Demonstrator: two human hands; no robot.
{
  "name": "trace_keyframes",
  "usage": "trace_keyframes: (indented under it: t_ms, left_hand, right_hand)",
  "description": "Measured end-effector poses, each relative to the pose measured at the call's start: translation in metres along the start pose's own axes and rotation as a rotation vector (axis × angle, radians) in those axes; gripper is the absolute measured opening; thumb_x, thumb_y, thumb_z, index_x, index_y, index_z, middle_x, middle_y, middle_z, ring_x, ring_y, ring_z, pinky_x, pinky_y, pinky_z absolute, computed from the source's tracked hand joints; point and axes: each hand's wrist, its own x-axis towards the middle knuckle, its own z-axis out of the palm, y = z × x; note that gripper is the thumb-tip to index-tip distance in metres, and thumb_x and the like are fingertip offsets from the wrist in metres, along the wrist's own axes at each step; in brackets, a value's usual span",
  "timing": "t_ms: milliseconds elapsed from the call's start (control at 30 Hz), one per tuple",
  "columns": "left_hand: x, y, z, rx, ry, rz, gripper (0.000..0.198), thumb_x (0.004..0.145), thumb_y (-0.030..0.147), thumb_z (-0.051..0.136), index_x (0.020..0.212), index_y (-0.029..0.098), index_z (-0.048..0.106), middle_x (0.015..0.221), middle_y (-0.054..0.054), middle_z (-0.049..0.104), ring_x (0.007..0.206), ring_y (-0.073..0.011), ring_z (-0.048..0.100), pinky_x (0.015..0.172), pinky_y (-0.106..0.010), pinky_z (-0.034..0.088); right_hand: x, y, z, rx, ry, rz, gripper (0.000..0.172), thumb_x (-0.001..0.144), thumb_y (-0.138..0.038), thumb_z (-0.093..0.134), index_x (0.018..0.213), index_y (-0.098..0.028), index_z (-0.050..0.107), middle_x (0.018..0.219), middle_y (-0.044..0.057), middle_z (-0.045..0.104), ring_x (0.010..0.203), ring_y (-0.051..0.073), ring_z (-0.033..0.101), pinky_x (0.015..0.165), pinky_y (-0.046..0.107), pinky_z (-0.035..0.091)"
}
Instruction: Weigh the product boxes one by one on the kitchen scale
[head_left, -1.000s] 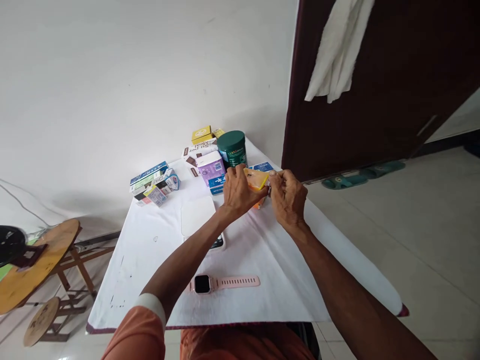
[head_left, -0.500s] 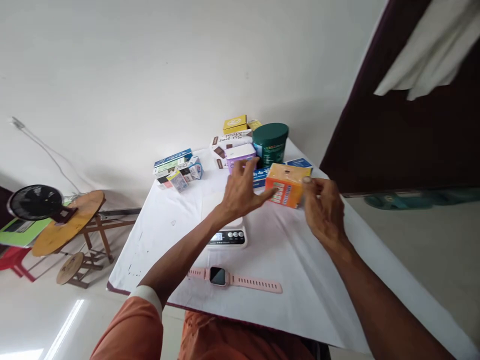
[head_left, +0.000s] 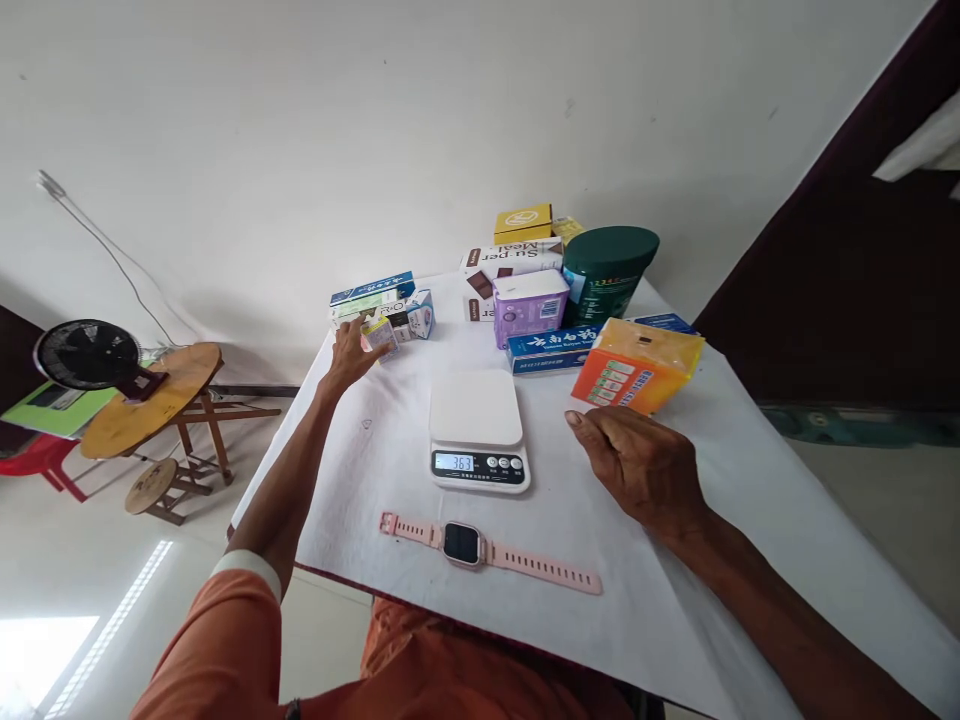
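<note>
My left hand [head_left: 351, 355] is at the small yellow-edged box [head_left: 385, 338] on the table's left side. Its thumb and fingers are apart around the near side of the box, and a firm grip is not visible. My right hand [head_left: 645, 462] is held closed above the cloth, thumb against the curled fingers, with nothing showing in it. Just beyond it stands an orange and yellow soft pack [head_left: 637, 368]. Between my hands sits a white kitchen scale [head_left: 476, 408] with a bare plate and lit digits that look like 363. A pink-strapped smartwatch [head_left: 461, 544] lies in front of it.
At the back right are a dark green tub [head_left: 609, 275], a purple pack [head_left: 529, 308], a blue toothpaste box [head_left: 553, 348], a white Super Meal box [head_left: 480, 285] and a yellow box [head_left: 523, 222]. Beside the small box stand several cartons [head_left: 420, 314]. A black fan [head_left: 88, 362] rests on a stool.
My left hand has moved left from above the scale to the small box. My right hand has come away from the orange pack, toward me, and closed. The view has shifted.
</note>
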Motion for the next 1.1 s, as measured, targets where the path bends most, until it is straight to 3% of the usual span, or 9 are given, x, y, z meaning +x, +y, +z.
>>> trace_keyframes:
  t_ms: [133,233,367,533,633,733,900,1100]
  left_hand:
    - [0.006,0.002,0.016,-0.021,0.034,-0.029,0.047,0.078,0.025,0.076,0.122,0.018,0.06,0.122,-0.014,0.063,0.115,-0.0294,0.061,0.104,-0.047,0.048]
    - [0.005,0.005,0.015,-0.05,0.082,-0.062,0.031,0.079,0.027,0.071,0.108,0.02,0.062,0.111,-0.01,0.067,0.101,-0.0256,0.062,0.097,-0.043,0.051]
    - [-0.011,0.018,-0.008,-0.145,0.135,-0.034,0.033,0.078,0.035,0.071,0.107,0.02,0.064,0.111,-0.007,0.071,0.09,-0.0211,0.063,0.085,-0.038,0.054]
    - [-0.045,0.068,-0.036,-0.303,0.032,0.159,0.04,0.081,0.046,0.074,0.111,0.021,0.067,0.111,-0.005,0.075,0.092,-0.0195,0.067,0.082,-0.035,0.057]
    - [-0.067,0.099,-0.028,-0.373,-0.096,0.273,0.036,0.083,0.046,0.075,0.108,0.022,0.068,0.108,-0.005,0.075,0.092,-0.0195,0.069,0.081,-0.034,0.058]
    - [-0.082,0.116,-0.006,-0.378,-0.177,0.332,0.035,0.084,0.048,0.074,0.106,0.022,0.067,0.104,-0.005,0.074,0.088,-0.0193,0.068,0.075,-0.033,0.057]
    - [-0.089,0.12,0.018,-0.303,-0.209,0.392,0.033,0.089,0.049,0.071,0.108,0.023,0.065,0.103,-0.006,0.074,0.084,-0.0191,0.066,0.074,-0.035,0.056]
    - [-0.089,0.12,0.008,-0.302,-0.263,0.401,0.049,0.086,0.049,0.078,0.126,0.025,0.061,0.125,-0.008,0.072,0.106,-0.0228,0.069,0.088,-0.038,0.058]
  right_hand:
    - [-0.016,0.006,0.0,0.056,-0.104,0.128,0.048,0.107,-0.049,0.044,0.065,-0.026,0.047,0.058,0.002,0.058,0.054,0.017,0.052,0.058,0.033,0.039]
    - [-0.02,0.007,0.0,0.064,-0.132,0.192,0.049,0.107,-0.05,0.041,0.064,-0.026,0.043,0.057,0.001,0.056,0.053,0.017,0.05,0.058,0.033,0.037]
    - [-0.018,0.008,0.003,0.043,-0.146,0.232,0.052,0.106,-0.054,0.038,0.062,-0.026,0.041,0.055,0.003,0.056,0.053,0.017,0.048,0.059,0.035,0.032]
    - [-0.018,0.011,0.007,0.035,-0.167,0.249,0.057,0.105,-0.059,0.036,0.061,-0.025,0.047,0.058,0.005,0.059,0.055,0.018,0.051,0.06,0.034,0.031]
    - [-0.019,0.013,0.009,0.012,-0.187,0.247,0.06,0.106,-0.062,0.033,0.061,-0.024,0.049,0.06,0.006,0.061,0.057,0.018,0.052,0.061,0.034,0.032]
    - [-0.019,0.013,0.009,-0.003,-0.195,0.245,0.06,0.106,-0.061,0.032,0.062,-0.024,0.05,0.061,0.006,0.061,0.057,0.018,0.052,0.061,0.034,0.032]
    - [-0.018,0.013,0.009,-0.002,-0.19,0.262,0.059,0.106,-0.059,0.035,0.061,-0.024,0.051,0.061,0.006,0.061,0.057,0.018,0.051,0.061,0.034,0.03]
    - [-0.019,0.014,0.01,-0.02,-0.206,0.271,0.057,0.106,-0.055,0.037,0.061,-0.023,0.05,0.062,0.007,0.061,0.058,0.018,0.05,0.061,0.034,0.029]
